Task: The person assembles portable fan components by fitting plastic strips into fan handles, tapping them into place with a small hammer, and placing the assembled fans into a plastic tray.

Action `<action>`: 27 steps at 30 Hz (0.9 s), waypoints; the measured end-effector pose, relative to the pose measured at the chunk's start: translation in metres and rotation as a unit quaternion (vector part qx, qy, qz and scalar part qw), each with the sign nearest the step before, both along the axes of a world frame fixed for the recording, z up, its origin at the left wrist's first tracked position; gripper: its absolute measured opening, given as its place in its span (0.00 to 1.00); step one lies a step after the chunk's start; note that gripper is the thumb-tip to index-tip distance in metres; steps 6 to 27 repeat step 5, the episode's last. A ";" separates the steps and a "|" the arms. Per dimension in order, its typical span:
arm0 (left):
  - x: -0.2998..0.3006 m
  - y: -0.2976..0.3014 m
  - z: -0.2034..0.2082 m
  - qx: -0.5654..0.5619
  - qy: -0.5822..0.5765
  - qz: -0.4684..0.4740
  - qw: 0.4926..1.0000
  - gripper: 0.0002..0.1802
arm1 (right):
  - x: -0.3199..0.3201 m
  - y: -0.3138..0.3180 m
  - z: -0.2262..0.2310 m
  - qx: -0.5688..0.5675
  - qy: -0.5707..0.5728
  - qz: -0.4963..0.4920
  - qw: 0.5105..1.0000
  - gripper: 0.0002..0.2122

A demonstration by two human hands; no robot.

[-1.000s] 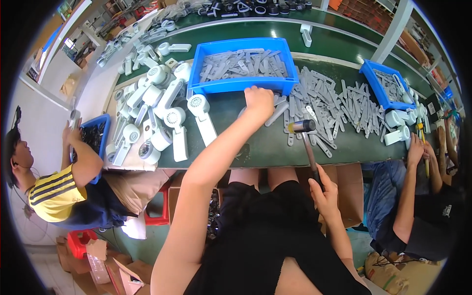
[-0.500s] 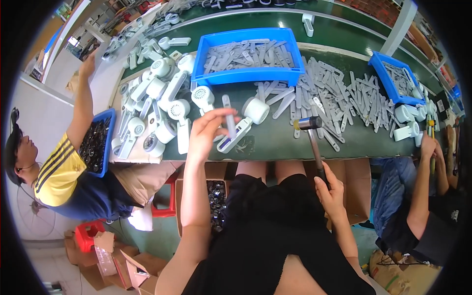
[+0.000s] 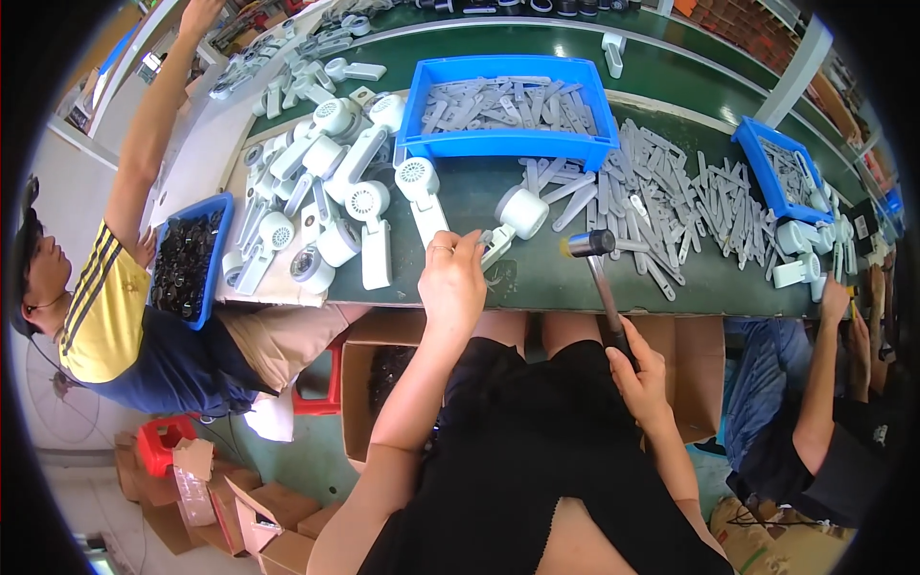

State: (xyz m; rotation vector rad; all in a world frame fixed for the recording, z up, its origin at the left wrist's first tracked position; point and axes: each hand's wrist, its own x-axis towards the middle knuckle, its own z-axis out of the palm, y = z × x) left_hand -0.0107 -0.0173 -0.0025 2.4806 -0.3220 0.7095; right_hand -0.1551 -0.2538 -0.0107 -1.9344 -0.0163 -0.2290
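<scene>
Green workbench (image 3: 537, 278) crowded with parts — your left hand (image 3: 452, 280) pinches the handle of a white plastic handheld fan body (image 3: 513, 218) lying near the front edge. Your right hand (image 3: 640, 376) grips a black-handled mallet with a metal head (image 3: 596, 273), head resting just right of the fan. Blue plastic bin of grey strips (image 3: 508, 105) sits behind; loose grey strips (image 3: 671, 206) spread right, more white fan bodies (image 3: 335, 192) left. A seated co-worker in a yellow striped shirt (image 3: 101, 307) reaches up — far left.

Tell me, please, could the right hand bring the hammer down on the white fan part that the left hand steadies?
Probably yes: the right hand holds the hammer just beside the white fan part, with nothing between them.
</scene>
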 end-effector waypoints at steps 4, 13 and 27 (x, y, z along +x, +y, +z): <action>0.006 -0.005 -0.004 0.024 -0.033 -0.002 0.999 0.12 | -0.002 -0.001 0.006 0.016 0.081 -0.008 0.997 0.20; 0.006 -0.006 -0.005 0.027 -0.041 -0.009 0.999 0.13 | -0.001 -0.001 0.001 -0.005 0.008 -0.007 1.000 0.20; 0.006 -0.006 -0.005 0.027 -0.041 -0.009 0.999 0.13 | -0.001 -0.001 0.001 -0.005 0.008 -0.007 1.000 0.20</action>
